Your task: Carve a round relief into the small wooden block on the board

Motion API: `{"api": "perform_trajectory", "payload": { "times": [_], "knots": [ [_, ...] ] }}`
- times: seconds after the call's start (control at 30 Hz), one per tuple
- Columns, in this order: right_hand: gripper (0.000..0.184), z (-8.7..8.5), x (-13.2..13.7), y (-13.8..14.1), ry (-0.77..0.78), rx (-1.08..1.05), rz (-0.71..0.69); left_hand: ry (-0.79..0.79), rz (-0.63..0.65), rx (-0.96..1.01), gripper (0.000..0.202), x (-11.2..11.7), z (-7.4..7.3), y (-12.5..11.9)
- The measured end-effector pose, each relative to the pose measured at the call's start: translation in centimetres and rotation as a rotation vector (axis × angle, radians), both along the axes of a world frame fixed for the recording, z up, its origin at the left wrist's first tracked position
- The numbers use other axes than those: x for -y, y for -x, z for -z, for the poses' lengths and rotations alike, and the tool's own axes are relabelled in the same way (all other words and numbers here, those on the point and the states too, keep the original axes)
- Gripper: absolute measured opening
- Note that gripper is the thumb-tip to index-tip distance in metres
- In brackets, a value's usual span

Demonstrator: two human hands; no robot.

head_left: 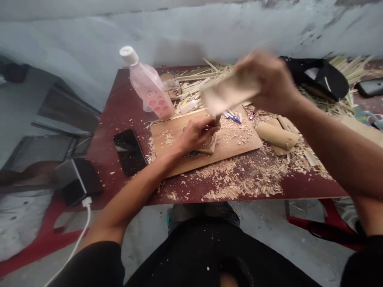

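My right hand (pixel 266 81) is closed round one end of a pale wooden block (pixel 229 93), raised above the board and smeared by motion. Just below its far end, my left hand (pixel 197 133) grips a thin, upright chisel-like tool (pixel 218 119); the fingers hide most of it. Under that hand lies a small flat piece of wood (pixel 212 146), partly covered. It rests on a wide wooden board (pixel 176 169) strewn with shavings. Behind the left hand, blue-and-white pens or similar tools (pixel 233 116) lie on the board.
A pink-tinted bottle (pixel 152 91) stands at the back left, with a phone (pixel 129 152) nearer me. To the right lie a bamboo piece (pixel 277 135), a black cap (pixel 323 77) and split strips (pixel 194 85). Shavings (pixel 239 179) cover the table's front. A cabled black device (pixel 78 181) sits at the left edge.
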State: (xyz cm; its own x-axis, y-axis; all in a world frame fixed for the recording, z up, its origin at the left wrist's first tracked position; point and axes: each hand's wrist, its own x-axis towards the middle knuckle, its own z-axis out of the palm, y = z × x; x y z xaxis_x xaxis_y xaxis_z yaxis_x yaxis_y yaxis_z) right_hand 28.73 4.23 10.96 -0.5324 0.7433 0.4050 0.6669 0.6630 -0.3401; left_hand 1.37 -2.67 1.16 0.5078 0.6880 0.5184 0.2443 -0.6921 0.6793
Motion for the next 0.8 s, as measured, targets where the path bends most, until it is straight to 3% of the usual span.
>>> {"api": "perform_trajectory", "payload": {
  "times": [0.13,0.27,0.5,0.7,0.8],
  "knots": [
    [0.032,-0.9,0.0,0.0,-0.026,-0.129,0.007,-0.031,0.018,0.01,0.017,0.0,-0.1,0.0],
    [0.045,-1.6,0.8,0.3,-0.082,-0.221,0.018,-0.014,0.016,-0.022,0.015,-0.1,0.1,0.1],
    [0.046,-1.1,1.0,0.8,-0.14,-0.324,0.051,-0.031,0.031,-0.022,0.019,-0.2,0.2,0.2],
    [0.032,-1.0,0.7,0.8,-0.051,-0.254,0.035,-0.037,0.052,-0.014,0.015,-0.1,0.0,0.2],
    [0.04,-1.2,0.9,0.6,0.049,-0.139,0.094,-0.062,0.055,-0.018,0.017,-0.1,0.0,0.2]
  ]
}}
